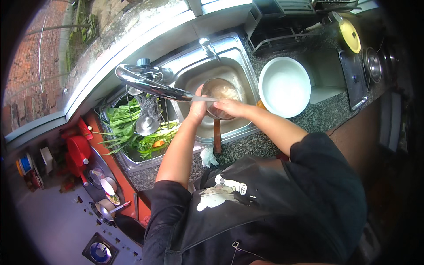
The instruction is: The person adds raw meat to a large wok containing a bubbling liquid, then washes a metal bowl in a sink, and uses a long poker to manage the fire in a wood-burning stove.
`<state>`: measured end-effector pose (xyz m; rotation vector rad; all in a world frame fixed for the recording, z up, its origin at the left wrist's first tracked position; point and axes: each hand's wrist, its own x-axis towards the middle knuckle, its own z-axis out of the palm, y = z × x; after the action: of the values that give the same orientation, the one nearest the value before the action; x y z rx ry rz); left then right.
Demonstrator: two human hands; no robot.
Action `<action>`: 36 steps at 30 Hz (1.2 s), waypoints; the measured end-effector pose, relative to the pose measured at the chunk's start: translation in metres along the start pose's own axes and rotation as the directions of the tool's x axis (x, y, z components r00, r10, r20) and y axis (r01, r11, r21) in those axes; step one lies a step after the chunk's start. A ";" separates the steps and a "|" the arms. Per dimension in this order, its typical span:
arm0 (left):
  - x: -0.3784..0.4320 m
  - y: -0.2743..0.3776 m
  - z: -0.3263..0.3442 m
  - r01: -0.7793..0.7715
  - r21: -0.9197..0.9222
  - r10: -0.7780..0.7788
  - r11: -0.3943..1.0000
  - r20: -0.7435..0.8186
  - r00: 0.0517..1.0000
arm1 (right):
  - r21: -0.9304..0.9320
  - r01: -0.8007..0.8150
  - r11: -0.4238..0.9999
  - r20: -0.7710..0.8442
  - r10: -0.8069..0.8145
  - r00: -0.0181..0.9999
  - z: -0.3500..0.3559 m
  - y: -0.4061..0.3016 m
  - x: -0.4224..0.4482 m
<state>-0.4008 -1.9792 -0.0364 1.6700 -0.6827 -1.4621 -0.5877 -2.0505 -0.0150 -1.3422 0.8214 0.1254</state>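
Water runs from the curved chrome faucet (155, 86) towards my two hands, which are over a round pan (217, 81) in the right basin of a steel sink (202, 131). Cloudy water and pale pieces lie in the pan, and its brown handle (217, 137) points towards me across the sink's front edge. My left hand (198, 105) is at the pan's left rim. My right hand (229, 107) reaches over the near part of the pan, its fingers close to the stream. What the fingers of either hand grip is not clear.
Leafy greens (124, 116) fill a rack in the left basin, below hanging steel ladles (147, 125). A large white bowl (284, 86) stands right of the sink. Crumpled white paper or cloth (208, 157) lies on the granite counter's front. Red pans (78, 150) and dishes are at the left.
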 end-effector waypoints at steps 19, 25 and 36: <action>-0.046 0.015 0.009 -0.079 0.521 0.225 0.850 -0.222 0.949 | -0.771 0.147 0.619 -0.051 -0.290 0.956 0.025 -0.012 0.018; -0.073 0.022 0.005 -0.068 0.687 0.304 0.724 -0.229 0.925 | -0.680 0.182 0.710 -0.244 -0.453 0.858 0.061 -0.114 -0.045; -0.090 0.001 -0.010 0.015 0.293 0.073 0.956 -0.288 0.955 | -0.962 0.237 0.138 0.134 -0.517 0.845 0.160 -0.271 0.034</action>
<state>-0.4078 -1.9041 0.0134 2.0451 -0.7780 -1.0929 -0.3486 -1.9920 0.1837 -2.8358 0.4942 0.0520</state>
